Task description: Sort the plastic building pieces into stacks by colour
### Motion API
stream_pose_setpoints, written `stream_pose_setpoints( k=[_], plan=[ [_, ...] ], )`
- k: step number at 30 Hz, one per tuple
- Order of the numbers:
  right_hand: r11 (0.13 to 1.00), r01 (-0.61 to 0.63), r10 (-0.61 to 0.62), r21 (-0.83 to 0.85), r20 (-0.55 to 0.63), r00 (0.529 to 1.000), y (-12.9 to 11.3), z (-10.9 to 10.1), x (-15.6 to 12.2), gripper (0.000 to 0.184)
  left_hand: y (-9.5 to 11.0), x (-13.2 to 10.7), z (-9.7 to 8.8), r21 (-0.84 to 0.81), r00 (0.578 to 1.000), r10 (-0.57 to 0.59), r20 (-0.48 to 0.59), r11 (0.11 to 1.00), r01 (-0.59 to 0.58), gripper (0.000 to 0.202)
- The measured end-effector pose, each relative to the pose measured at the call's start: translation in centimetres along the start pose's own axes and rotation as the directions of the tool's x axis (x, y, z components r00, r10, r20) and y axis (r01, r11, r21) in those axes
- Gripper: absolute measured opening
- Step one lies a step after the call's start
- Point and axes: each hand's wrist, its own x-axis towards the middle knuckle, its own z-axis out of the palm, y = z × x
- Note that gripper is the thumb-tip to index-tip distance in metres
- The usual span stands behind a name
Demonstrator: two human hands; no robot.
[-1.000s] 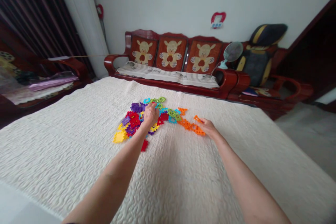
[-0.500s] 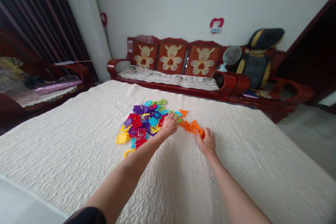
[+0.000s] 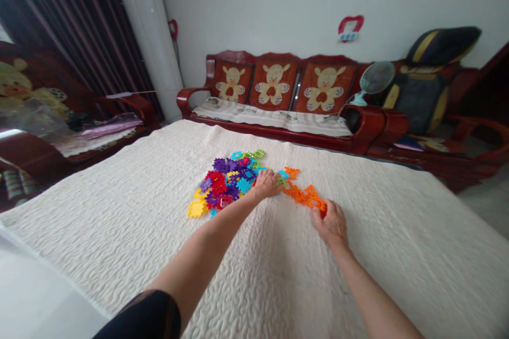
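Observation:
A heap of notched plastic building pieces (image 3: 218,183) in purple, red, blue, yellow and green lies on the quilted cover. My left hand (image 3: 267,184) rests at the right side of the heap, palm down, its fingers reaching over small green pieces (image 3: 282,182). Its fingertips are partly hidden, but the fingers look stretched out. To the right, a group of orange building pieces (image 3: 304,196) trails away from the heap. My right hand (image 3: 332,221) is at the near end of this group, its thumb and fingers closed around an orange piece. A separate orange piece lies just beyond.
The cream quilted cover (image 3: 139,212) spreads over a wide flat surface. Behind it stands a red wooden sofa (image 3: 262,122) with bear cushions. A small fan (image 3: 377,78) and a padded massage seat (image 3: 423,95) are at the right, an armchair (image 3: 43,151) at the left.
My view has turned a little to the left, so everything appears further right. Both hands keep nearly the same places beside the pieces.

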Motion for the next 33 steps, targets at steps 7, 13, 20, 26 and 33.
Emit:
stream_pose_setpoints(
  k=[7, 13, 20, 26, 33],
  plan=[
    [0.999, -0.053, 0.053, 0.009, 0.008, 0.999, -0.5, -0.1, 0.0, 0.038, -2.1, -2.2, -1.5, -0.095, 0.997, -0.059, -0.053, 0.994, 0.054, 0.026],
    [0.996, -0.087, 0.086, 0.015, 0.029, 0.996, -0.7, -0.2, 0.0, 0.037, -3.6, -3.9, -3.4, -0.121, 0.983, -0.183, -0.008, 0.976, 0.181, 0.031],
    [0.996, -0.087, 0.086, 0.009, 0.041, 0.995, -0.9, -0.2, 0.0, 0.039, -6.1, -4.4, -5.3, -0.087, 0.953, -0.281, -0.112, 0.958, 0.272, 0.035],
    [0.997, -0.081, 0.080, 0.014, 0.014, 0.997, -1.0, -0.1, -0.1, 0.038, -4.1, -2.1, -4.5, 0.002, 0.982, -0.125, -0.143, 0.992, 0.126, 0.035],
    [0.998, -0.044, 0.046, 0.036, -0.053, 0.998, -0.6, 0.3, -0.3, 0.036, 1.2, 3.4, 0.0, -0.021, 0.997, -0.028, 0.076, 0.999, 0.029, 0.037]
  ],
)
